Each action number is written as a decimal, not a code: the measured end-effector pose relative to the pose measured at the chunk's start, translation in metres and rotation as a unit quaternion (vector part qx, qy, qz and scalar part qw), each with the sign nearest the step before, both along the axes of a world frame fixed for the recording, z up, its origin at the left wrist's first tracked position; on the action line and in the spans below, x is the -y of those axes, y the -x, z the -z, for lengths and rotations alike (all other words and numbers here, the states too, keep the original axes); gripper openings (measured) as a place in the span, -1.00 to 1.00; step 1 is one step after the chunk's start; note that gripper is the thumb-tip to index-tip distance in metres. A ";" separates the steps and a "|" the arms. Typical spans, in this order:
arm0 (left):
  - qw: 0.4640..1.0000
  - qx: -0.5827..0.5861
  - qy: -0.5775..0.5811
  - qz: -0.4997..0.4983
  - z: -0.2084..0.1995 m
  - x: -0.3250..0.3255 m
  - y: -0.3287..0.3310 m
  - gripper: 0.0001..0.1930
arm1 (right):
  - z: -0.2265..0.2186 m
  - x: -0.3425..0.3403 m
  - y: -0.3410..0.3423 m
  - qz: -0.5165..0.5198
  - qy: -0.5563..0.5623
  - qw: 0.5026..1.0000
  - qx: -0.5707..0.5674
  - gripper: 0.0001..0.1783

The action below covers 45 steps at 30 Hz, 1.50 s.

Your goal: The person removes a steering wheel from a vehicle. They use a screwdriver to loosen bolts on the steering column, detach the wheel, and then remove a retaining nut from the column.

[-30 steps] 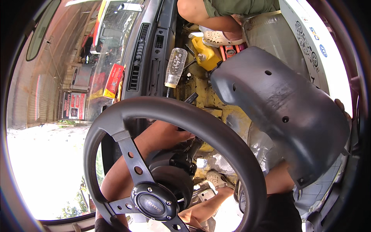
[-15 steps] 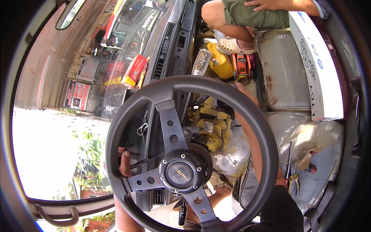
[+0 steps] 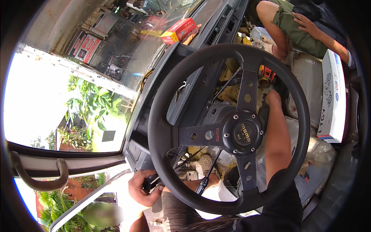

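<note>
A black three-spoke steering wheel [image 3: 157, 94] fills the middle of the view. Outside its lower left rim, my left hand [image 3: 142, 189] is closed, thumb and fingers around a small black object [image 3: 150, 182] whose kind does not show. My right arm reaches through the wheel opening, so that my right hand [image 3: 273, 97] is low beyond it, beside a dark piece. Its fingers are mostly hidden. Farther on is an orange-red tool [image 3: 266, 73], partly behind the rim. Keys [image 3: 181, 87] hang by the dashboard, seen through the wheel.
A black dashboard [image 3: 201, 50] runs beyond the wheel, with a red and yellow box [image 3: 179, 31] by the windshield. At the right, a long white box [image 3: 331, 96] rests on the seat [image 3: 305, 83]. Another person's hand [image 3: 303, 22] lies over green shorts. A grab handle [image 3: 40, 178] is at left.
The view has shifted and tilted. My left hand has moved from behind the wheel's left rim to outside its lower left and closed on the black object. My right arm remains through the wheel.
</note>
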State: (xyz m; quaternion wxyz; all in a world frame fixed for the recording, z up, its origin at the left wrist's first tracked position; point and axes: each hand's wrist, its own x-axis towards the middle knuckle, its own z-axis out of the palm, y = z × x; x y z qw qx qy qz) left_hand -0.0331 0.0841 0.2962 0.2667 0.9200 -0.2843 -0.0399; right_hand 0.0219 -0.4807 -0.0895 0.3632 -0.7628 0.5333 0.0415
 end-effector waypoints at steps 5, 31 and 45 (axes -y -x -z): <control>0.984 0.077 -0.004 0.162 0.046 0.090 -0.018 -0.08 | -0.085 -0.062 0.067 0.043 -0.025 0.975 0.215 -0.65; 0.965 0.124 -0.073 0.218 0.077 0.172 -0.048 -0.06 | -0.023 -0.284 0.236 0.067 -0.329 0.892 0.301 -0.66; 0.959 -0.271 0.068 0.059 0.247 0.029 0.010 -0.67 | -0.028 -0.291 0.232 0.094 -0.310 0.911 0.255 -0.68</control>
